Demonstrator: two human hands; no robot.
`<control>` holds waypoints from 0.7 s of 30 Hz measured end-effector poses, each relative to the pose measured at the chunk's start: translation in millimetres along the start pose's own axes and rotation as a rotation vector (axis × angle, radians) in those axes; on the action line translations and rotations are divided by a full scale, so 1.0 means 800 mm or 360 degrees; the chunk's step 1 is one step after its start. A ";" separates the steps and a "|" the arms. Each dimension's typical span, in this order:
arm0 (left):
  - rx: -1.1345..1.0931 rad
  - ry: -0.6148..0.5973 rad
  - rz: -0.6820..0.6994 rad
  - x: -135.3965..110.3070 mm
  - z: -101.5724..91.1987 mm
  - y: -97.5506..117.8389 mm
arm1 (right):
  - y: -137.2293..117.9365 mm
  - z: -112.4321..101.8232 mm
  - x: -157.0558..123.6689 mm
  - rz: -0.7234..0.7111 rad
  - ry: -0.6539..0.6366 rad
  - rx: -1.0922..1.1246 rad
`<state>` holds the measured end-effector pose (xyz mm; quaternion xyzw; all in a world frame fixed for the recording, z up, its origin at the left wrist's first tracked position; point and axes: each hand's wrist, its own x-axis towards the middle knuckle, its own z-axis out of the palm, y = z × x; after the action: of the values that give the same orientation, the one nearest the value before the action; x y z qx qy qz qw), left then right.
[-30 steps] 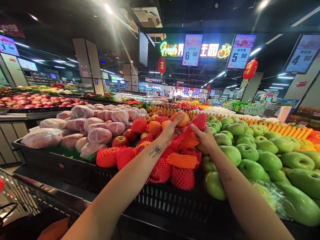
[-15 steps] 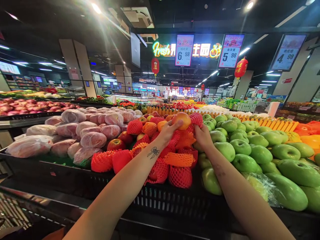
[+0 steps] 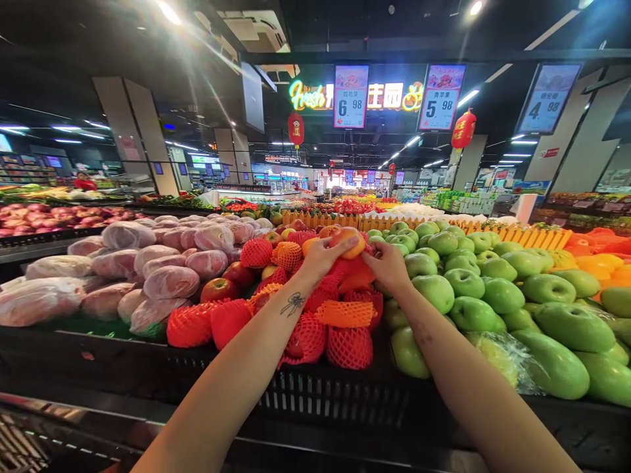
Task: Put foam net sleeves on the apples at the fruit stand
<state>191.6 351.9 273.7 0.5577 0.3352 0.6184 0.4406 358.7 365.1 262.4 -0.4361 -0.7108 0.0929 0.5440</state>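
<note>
My left hand [image 3: 318, 261] is closed on a yellow-red apple [image 3: 349, 242], thumb across its near side, above the middle of the heap. Close by on the right, my right hand [image 3: 389, 264] has its fingers pinched together at the edge of a red foam net sleeve [image 3: 365, 239]. The sleeve shows only in part, beside and behind the apple; how far it covers the apple is hidden. Below both hands lie apples in red foam nets [image 3: 350, 346] and an orange foam net [image 3: 345, 313]. A bare red apple [image 3: 219, 290] rests left of my forearm.
Green apples [image 3: 503, 295] fill the right side of the black crate [image 3: 335, 394]. Plastic-wrapped pinkish fruits [image 3: 171, 281] are piled on the left. A crumpled clear wrapper [image 3: 503, 361] lies among the green apples. Price screens [image 3: 351, 96] hang overhead.
My right hand has moved down with the red foam net, bringing it from above right to the apple's side. The left hand still holds the apple. The view has shifted slightly.
</note>
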 end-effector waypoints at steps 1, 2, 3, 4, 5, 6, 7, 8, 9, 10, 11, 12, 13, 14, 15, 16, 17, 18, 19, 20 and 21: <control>-0.0019 0.0087 0.0001 0.002 -0.001 -0.001 | -0.001 -0.001 0.001 -0.0015 0.0054 0.0037; -0.0045 0.0159 0.0010 0.003 -0.002 -0.001 | -0.002 -0.002 0.002 -0.0035 0.0090 0.0109; -0.0085 0.0210 0.0032 0.004 -0.003 -0.002 | -0.003 -0.002 0.002 -0.0057 0.0095 0.0214; -0.0140 0.0239 0.0063 0.005 -0.004 -0.002 | -0.004 -0.001 0.003 -0.0069 0.0067 0.0347; -0.0208 0.0252 0.0100 0.006 -0.005 -0.003 | -0.006 0.000 0.003 -0.0059 0.0005 0.0502; -0.0277 0.0254 0.0138 0.007 -0.005 -0.003 | -0.006 0.003 0.003 -0.0022 -0.0088 0.0660; -0.0337 0.0255 0.0173 0.009 -0.006 -0.003 | -0.007 0.005 0.002 0.0036 -0.0193 0.0808; -0.0378 0.0260 0.0206 0.010 -0.006 -0.003 | -0.007 0.008 0.001 0.0096 -0.0293 0.0924; -0.0401 0.0267 0.0236 0.011 -0.007 -0.003 | -0.007 0.011 0.000 0.0145 -0.0372 0.1001; -0.0409 0.0274 0.0264 0.012 -0.008 -0.003 | -0.007 0.013 0.000 0.0174 -0.0416 0.1035; -0.0409 0.0278 0.0295 0.013 -0.009 -0.002 | -0.006 0.015 -0.001 0.0180 -0.0426 0.1036; -0.0400 0.0279 0.0325 0.014 -0.009 -0.002 | -0.005 0.016 -0.001 0.0167 -0.0398 0.1022; -0.0386 0.0277 0.0353 0.014 -0.010 -0.003 | -0.005 0.016 -0.001 0.0142 -0.0338 0.1012; -0.0365 0.0272 0.0370 0.015 -0.011 -0.003 | -0.005 0.015 0.000 0.0108 -0.0259 0.1014; -0.0337 0.0268 0.0376 0.014 -0.012 -0.004 | -0.005 0.013 0.000 0.0072 -0.0177 0.1025; -0.0299 0.0269 0.0368 0.014 -0.012 -0.005 | -0.006 0.011 0.001 0.0035 -0.0105 0.1038; -0.0254 0.0278 0.0346 0.014 -0.012 -0.006 | -0.008 0.008 0.001 -0.0008 -0.0053 0.1045; -0.0212 0.0294 0.0309 0.013 -0.012 -0.007 | -0.009 0.006 0.002 -0.0060 -0.0019 0.1040; -0.0191 0.0311 0.0257 0.013 -0.011 -0.009 | -0.012 0.003 0.001 -0.0118 -0.0005 0.1020; -0.0199 0.0315 0.0199 0.013 -0.011 -0.010 | -0.014 0.001 0.001 -0.0179 -0.0006 0.0995; -0.0233 0.0302 0.0148 0.014 -0.011 -0.012 | -0.016 0.000 0.000 -0.0240 -0.0020 0.0974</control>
<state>184.3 366.4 268.2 0.4780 0.3031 0.7109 0.4175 352.0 357.9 270.1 -0.1977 -0.6836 0.2645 0.6509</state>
